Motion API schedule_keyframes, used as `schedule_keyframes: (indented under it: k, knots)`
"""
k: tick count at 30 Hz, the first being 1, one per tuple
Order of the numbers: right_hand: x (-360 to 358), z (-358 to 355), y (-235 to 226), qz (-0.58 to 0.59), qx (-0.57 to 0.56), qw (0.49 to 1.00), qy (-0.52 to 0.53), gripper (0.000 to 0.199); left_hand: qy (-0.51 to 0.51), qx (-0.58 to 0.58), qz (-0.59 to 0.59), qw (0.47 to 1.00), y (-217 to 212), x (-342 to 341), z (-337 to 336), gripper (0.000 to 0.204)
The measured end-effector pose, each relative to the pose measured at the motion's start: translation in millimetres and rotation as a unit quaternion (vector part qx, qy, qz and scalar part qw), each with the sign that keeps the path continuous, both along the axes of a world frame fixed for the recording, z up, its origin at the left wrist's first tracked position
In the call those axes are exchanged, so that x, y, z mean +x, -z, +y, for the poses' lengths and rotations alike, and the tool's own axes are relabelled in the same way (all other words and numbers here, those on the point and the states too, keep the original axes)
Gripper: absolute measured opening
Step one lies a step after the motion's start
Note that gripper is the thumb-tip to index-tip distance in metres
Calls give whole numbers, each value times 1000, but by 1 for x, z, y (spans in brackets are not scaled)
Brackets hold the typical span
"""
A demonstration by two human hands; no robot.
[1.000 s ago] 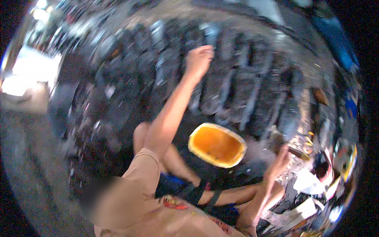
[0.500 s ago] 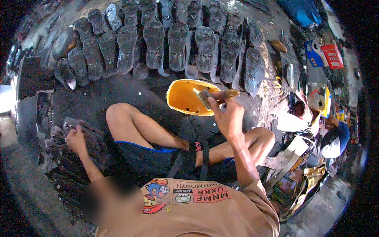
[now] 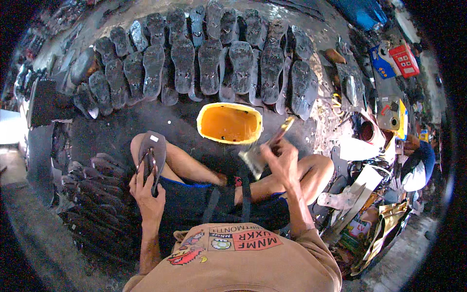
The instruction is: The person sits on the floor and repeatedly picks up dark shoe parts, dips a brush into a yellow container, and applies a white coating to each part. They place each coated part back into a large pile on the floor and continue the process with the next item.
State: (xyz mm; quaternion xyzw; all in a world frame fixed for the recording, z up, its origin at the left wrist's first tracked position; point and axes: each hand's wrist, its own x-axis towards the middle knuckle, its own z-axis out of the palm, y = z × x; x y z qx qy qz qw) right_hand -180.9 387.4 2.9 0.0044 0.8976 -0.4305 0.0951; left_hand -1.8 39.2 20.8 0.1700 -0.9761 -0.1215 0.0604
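Now the left hand [image 3: 147,195], at eight o'clock, is gripping a dark flip-flop [image 3: 158,147] by its heel end and strap; half a second ago that hand was further out, at nine o'clock, over the pile of dark sandals [image 3: 97,177]. The flip-flop is at nine o'clock, toe end pointing to twelve, strap side showing, with a small white label on it. It overlaps the left knee [image 3: 168,146] in view; whether they touch I cannot tell.

The right hand [image 3: 283,160], near four o'clock, keeps its fingers closed around a flat brush [image 3: 255,159], bristles toward seven and handle toward one. Those bristles were over the yellow tub [image 3: 200,122] and now are clear of it, nearer the lap, blurred enough that any load on them is unclear.

The tub, amber inside, is at twelve o'clock, between the lap and the rows of dark sandal soles [image 3: 209,68]. My reading is that piece and brush are now both in hand and closer together, though well apart, with no contact made.
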Motion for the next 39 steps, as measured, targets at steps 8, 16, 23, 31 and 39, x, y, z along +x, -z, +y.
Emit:
schedule_keyframes:
  k: [8,16,23,31,39]
  knots:
    - [-43,-47,-61,149,-326,932,55,25,-46,946,146,286,-13,-71,65,53]
    - [-41,-102,-91,352,-142,925,-24,24,-25,905,85,416,1,-59,81,57]
    - [-33,-72,-91,279,-164,946,3,29,9,909,103,403,0,-57,78,59]
    - [-59,-51,-109,323,-171,930,42,29,108,935,-29,336,48,-57,51,51]
    - [70,-84,-79,362,-149,880,-270,25,61,929,-47,361,49,-124,40,52]
